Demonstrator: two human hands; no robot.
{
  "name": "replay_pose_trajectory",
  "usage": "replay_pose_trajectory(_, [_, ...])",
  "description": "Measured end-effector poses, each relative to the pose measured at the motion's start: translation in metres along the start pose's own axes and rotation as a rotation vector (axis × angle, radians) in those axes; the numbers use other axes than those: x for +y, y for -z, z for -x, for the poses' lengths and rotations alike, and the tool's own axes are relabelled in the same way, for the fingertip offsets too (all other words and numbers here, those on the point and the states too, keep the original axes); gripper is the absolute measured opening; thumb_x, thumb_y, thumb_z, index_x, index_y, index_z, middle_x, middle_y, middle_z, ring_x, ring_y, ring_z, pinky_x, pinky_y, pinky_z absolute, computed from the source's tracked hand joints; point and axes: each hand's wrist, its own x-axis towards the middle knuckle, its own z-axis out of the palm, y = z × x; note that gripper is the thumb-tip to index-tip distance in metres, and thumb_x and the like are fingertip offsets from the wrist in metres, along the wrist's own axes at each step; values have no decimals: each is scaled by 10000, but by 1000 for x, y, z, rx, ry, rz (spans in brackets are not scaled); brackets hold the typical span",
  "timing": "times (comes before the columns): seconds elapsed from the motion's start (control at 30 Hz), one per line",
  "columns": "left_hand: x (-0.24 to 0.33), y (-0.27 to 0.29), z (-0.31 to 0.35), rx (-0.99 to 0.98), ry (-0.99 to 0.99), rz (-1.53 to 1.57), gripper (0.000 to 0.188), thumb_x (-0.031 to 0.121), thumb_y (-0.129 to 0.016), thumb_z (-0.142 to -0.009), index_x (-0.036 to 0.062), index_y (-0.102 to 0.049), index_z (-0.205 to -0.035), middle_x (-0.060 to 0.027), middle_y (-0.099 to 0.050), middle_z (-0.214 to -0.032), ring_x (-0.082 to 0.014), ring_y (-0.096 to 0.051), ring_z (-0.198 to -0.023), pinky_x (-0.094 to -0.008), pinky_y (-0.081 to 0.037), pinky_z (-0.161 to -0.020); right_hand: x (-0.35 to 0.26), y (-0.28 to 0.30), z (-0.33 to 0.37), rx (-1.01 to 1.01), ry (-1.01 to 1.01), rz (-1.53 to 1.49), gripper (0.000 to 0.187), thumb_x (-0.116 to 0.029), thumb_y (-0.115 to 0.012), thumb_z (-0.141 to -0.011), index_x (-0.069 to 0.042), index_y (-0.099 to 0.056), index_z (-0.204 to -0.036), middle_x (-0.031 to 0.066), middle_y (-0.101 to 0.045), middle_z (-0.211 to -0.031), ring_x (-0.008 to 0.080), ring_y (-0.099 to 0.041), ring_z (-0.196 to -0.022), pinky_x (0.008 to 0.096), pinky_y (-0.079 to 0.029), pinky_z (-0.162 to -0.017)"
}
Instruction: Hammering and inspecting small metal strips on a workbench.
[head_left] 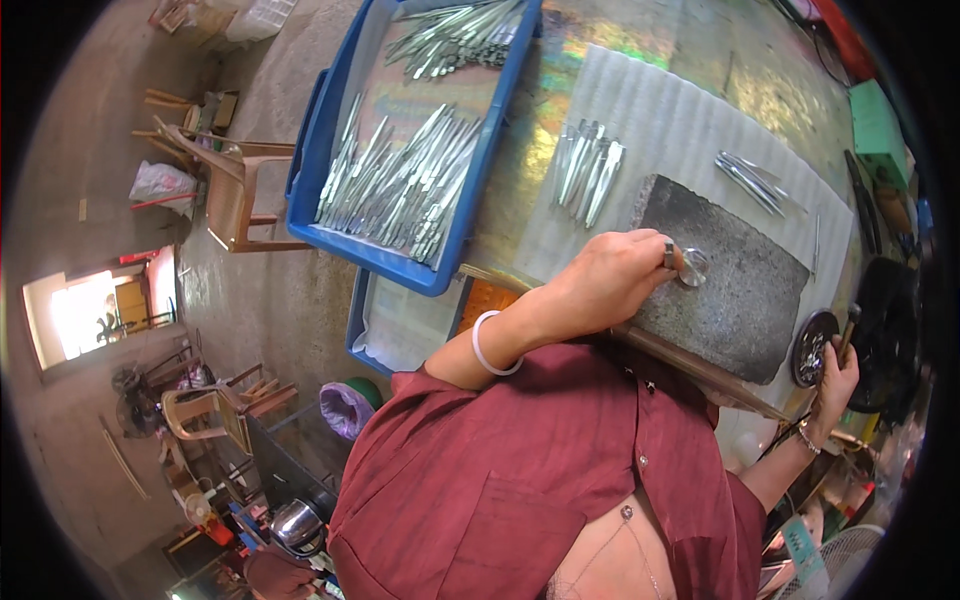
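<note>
My left hand is closed in a pinch over a dark grey stone block. Its fingertips hold a small shiny round metal piece against the block's top. Off to the right, my right hand grips a slim stick-like tool whose kind I cannot make out. Beside that hand sits a dark round dish with small shiny bits in it. Beyond the block, slim tapered metal pieces lie in a bunch on white foam sheeting, with a smaller bunch farther right.
A blue tray full of similar metal pieces stands on the table at the left, above another blue tray. A green box is at the far right edge. Chairs and a purple-lined bin stand on the floor at left.
</note>
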Motion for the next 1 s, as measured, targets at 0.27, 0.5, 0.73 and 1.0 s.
replay_pose_trajectory(0.27, [18, -2, 0, -89, 318, 683, 95, 67, -577, -894, -13, -559, -943, -113, -642, -858, -158, -642, -758, -257, -520, -685, -91, -30, 57, 24, -40, -200, 140, -76, -636, -853, -19, -606, -976, -25, -610, -798, 8, -467, -543, 146, -324, -449])
replay_pose_trajectory(0.5, [18, -18, -2, -17, 581, 1369, 148, 72, -557, -915, 4, -521, -1041, -132, -638, -865, -216, -674, -725, -284, -564, -619, -169, -111, 116, -409, -6, -547, 63, -82, -571, -877, -20, -559, -877, 11, -582, -687, 2, -343, -397, 179, -223, -341])
replay_pose_trajectory(0.73, [10, -35, 2, -18, 702, 1773, 146, 90, -547, -922, 15, -540, -1046, -146, -630, -941, -233, -679, -816, -307, -591, -673, -194, -158, 138, -759, -87, -784, 125, -92, -611, -878, -13, -525, -923, 22, -572, -720, 0, -401, -477, 160, -296, -410])
replay_pose_trajectory(1.0, [11, -35, 5, -31, 707, 1882, 152, 147, -559, -922, 30, -536, -1016, -140, -637, -951, -199, -673, -792, -299, -584, -674, -199, -172, 141, -639, 186, -578, 117, -82, -593, -898, -9, -501, -900, 20, -547, -703, 13, -402, -453, 166, -286, -386])
